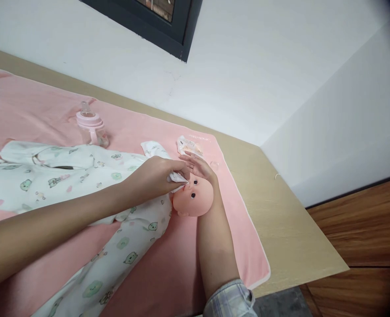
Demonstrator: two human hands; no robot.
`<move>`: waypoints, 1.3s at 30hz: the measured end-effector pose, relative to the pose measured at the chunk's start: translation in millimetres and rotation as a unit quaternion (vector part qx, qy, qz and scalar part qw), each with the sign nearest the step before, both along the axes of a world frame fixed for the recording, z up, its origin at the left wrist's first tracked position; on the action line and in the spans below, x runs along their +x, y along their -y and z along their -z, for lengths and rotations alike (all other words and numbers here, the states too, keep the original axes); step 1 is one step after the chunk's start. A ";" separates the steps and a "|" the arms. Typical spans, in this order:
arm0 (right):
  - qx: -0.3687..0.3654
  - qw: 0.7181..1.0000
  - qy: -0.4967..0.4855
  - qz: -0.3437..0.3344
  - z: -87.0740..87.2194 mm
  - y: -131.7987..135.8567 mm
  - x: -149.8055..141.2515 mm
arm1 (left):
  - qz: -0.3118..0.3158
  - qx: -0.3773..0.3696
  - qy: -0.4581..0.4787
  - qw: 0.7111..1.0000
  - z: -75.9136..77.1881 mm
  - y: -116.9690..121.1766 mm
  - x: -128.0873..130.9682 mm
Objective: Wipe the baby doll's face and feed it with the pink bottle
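Pinkish plastic forms the bald head of one baby doll (195, 196), lying face up on the pink blanket (181, 264) near its right end, two dark eyes showing. At its face, the left hand (158, 176) has its grip closed to a pinch on one crumpled white tissue (178, 177), whose tip touches the doll near the nose and mouth. The right hand (198, 166) has its grip open, fingers extended beside the face, while its forearm runs past the crown of the head. White pyjamas (125, 233) with green and pink prints cover the doll's body. Beyond the hands lies one clear printed packet (190, 146) with something pale orange inside, and near it one small clear round piece (214, 165). Farther left, one feeding bottle (92, 125) with a pink collar and handle leans at a tilt; its contents are unclear. Beneath the blanket is one light wood-toned desk (274, 220), set against the white wall (234, 83).
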State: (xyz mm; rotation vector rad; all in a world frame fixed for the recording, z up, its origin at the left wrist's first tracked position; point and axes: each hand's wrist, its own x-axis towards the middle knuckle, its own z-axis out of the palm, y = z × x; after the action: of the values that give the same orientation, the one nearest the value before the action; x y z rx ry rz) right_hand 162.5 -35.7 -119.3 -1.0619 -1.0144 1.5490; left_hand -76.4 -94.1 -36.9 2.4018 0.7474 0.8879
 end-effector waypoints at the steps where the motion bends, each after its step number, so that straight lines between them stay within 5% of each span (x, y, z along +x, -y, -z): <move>1: 0.000 1.000 0.000 -0.001 0.0 0.0 0.0 | 0.000 -0.001 -0.001 1.000 -0.3 0.7 0.4; 12: 0.013 1.000 -0.001 -0.015 2.8 -1.9 1.1 | -0.015 0.014 -0.007 1.000 -4.2 0.3 0.6; 23: 0.014 1.000 -0.021 -0.010 4.7 -2.9 2.2 | 0.093 -0.101 -0.029 0.990 -14.8 -14.6 -10.6; 39: 0.014 1.000 -0.019 -0.001 7.4 -5.1 3.1 | 0.032 -0.069 -0.115 0.990 -18.8 -11.9 -9.1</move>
State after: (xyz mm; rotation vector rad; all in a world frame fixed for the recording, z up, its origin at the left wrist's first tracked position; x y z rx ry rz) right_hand 165.7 -30.6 -126.7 -1.0095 -1.0094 1.5475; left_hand -85.5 -82.2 -18.1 2.4145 0.7838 0.5214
